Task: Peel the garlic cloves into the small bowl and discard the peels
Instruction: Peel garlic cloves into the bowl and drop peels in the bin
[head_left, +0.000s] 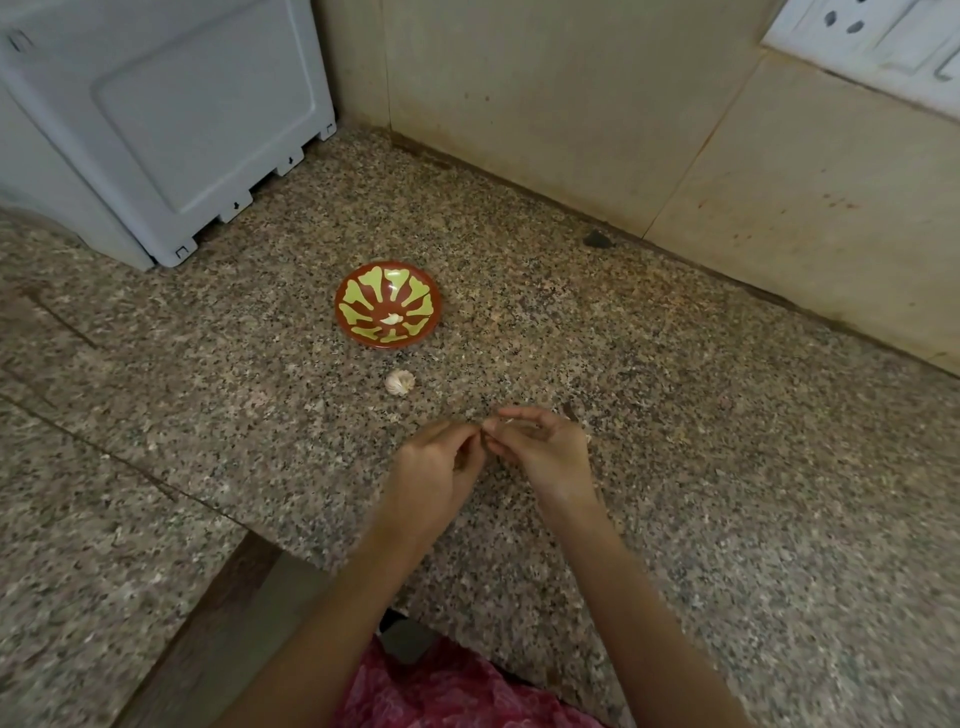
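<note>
**user1:** where's everything sitting right now?

**user2:** Both hands are up over the near-middle of the speckled granite countertop (701, 467). The left hand (434, 465) and right hand (548, 452) meet at the fingertips, fingers curled in, both pinching the same tiny thing. A pale sliver pokes out by the right fingers. It's probably a garlic clove (510, 419), but it's mostly hidden, so I can't say how much skin is on it.

**user1:** and the bowl?

**user2:** The small bowl (363, 291), red-brown with a yellow-green pattern, sits farther back, a bit left of the hands. One pale peeled piece (390, 318) lies in the bottom. Between bowl and hands, just in front of the bowl, a partial garlic head (400, 383) lies on the counter, not touching either.

**user1:** anything else around?

**user2:** There's a white appliance (182, 130) far left against the tiled wall (571, 104), and a socket plate (857, 31) far right, up on the wall. A dark speck (597, 239) lies where counter meets wall. Pink patterned clothing (441, 696) shows at the near edge.
</note>
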